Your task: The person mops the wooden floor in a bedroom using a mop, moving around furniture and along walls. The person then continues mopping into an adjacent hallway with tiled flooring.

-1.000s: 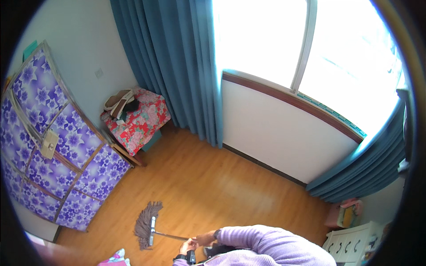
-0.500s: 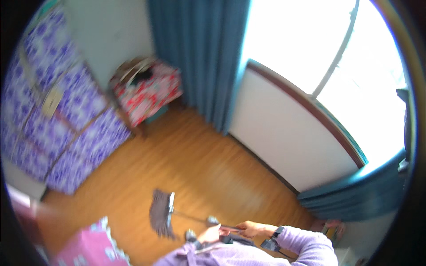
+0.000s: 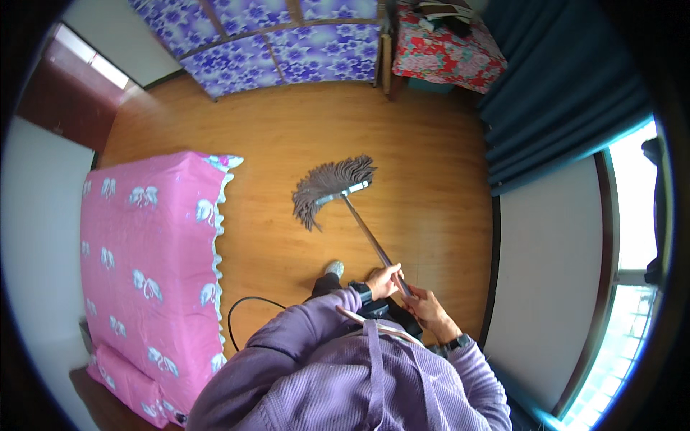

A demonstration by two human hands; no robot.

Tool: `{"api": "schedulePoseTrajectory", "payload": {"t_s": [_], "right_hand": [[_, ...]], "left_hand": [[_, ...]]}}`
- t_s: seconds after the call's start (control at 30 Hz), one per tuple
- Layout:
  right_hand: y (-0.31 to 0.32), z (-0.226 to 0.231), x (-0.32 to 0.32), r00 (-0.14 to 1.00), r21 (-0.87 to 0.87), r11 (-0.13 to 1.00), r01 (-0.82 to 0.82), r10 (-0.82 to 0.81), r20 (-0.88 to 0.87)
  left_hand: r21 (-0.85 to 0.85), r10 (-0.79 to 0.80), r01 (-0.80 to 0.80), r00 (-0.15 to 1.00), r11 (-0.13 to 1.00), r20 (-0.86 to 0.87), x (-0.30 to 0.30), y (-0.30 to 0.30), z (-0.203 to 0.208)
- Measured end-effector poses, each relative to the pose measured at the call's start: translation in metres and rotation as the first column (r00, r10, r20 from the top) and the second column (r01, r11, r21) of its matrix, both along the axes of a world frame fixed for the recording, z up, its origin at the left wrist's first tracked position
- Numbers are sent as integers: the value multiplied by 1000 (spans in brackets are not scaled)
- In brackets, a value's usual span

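A mop (image 3: 334,181) with a grey-brown string head lies spread on the wooden floor ahead of me. Its metal handle slants back toward my body. My left hand (image 3: 384,281) is closed round the handle in front of my waist. Just behind it, nearer my body and to the right, my right hand (image 3: 428,310) grips the upper end of the same handle. Dark bands sit on both wrists below the purple sleeves.
To the left stands a bed with a pink cover (image 3: 154,237). Purple-flowered cabinets (image 3: 280,54) line the far side, beside a table with a red floral cloth (image 3: 445,54). A blue curtain (image 3: 568,93) and window are on the right. A black cable (image 3: 231,316) loops near the bed.
My view has swung left, bringing the whole bed and the door into sight. The mop head now lies farther ahead of me. Both hands have kept hold of the handle.
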State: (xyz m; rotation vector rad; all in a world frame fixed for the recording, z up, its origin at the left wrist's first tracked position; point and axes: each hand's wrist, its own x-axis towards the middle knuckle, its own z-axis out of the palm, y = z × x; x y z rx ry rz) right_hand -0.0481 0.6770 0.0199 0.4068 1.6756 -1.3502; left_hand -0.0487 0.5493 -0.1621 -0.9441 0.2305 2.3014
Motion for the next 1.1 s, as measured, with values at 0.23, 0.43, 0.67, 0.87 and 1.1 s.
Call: {"api": "schedulePoseTrajectory", "payload": {"t_s": [0.23,0.43,0.67,0.87,1.1], "right_hand": [[-124,-35,-47,978,-178,964,-195,204,32],[-223,-61,-45,906,-67,904,-423,424,7],[-248,-87,-41,524,119,559,-821,819,-233],[-222,-105,-40,326,155,363,-919,919,-221],[-164,-102,-51,579,16,581,-814,812,-72]], "left_hand": [[-122,213,-241,954,963,-209,-29,-113,-34],[-152,465,-489,869,859,-166,-5,-214,-49],[-162,558,-577,816,801,-150,48,-238,-42],[57,481,-477,873,877,-78,80,-214,-53],[279,295,-281,956,918,-6,80,-178,-54]]}}
